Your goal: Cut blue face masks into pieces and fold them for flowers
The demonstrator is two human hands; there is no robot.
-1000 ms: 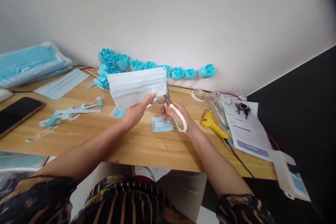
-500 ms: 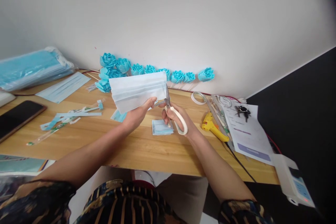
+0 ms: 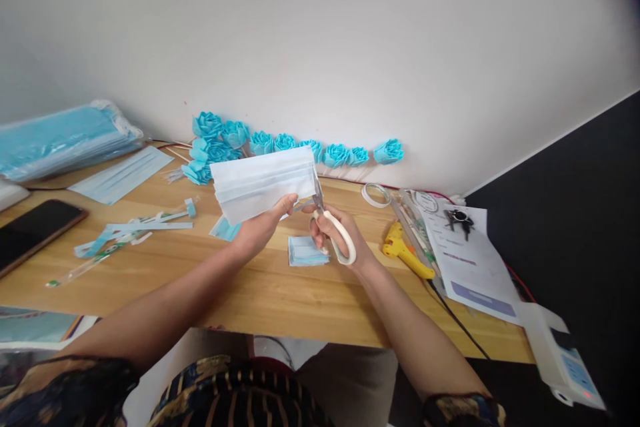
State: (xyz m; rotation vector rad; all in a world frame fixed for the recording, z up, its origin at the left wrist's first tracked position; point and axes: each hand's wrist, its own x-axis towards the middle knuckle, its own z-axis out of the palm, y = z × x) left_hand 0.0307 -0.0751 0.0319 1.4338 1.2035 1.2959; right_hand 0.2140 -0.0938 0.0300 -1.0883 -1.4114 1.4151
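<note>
My left hand [image 3: 263, 227] grips a pale blue pleated face mask [image 3: 263, 181] by its lower right part, thumb on top, holding it above the table. White-handled scissors [image 3: 341, 235] are in my right hand [image 3: 353, 230], fingers through the loops. Their blades stand at the right edge of the mask; whether they are fully closed I cannot tell. On the table below my right hand lies a small stack of cut blue mask pieces [image 3: 304, 251]. Another blue piece [image 3: 225, 229] shows partly behind my left hand.
Blue flowers [image 3: 285, 141] line the wall. Left are a bag of masks [image 3: 70, 137], a flat mask sheet [image 3: 123, 175], cut strips [image 3: 145, 227] and a phone [image 3: 37, 230]. Right are a tape roll [image 3: 376, 195], a yellow glue gun [image 3: 406, 251], keys [image 3: 459, 219], paper [image 3: 473, 267] and a power strip [image 3: 563, 353].
The view has tilted slightly, so the table sits a little lower. The scissor blades have shifted slightly along the mask's right edge. Both hands keep their holds.
</note>
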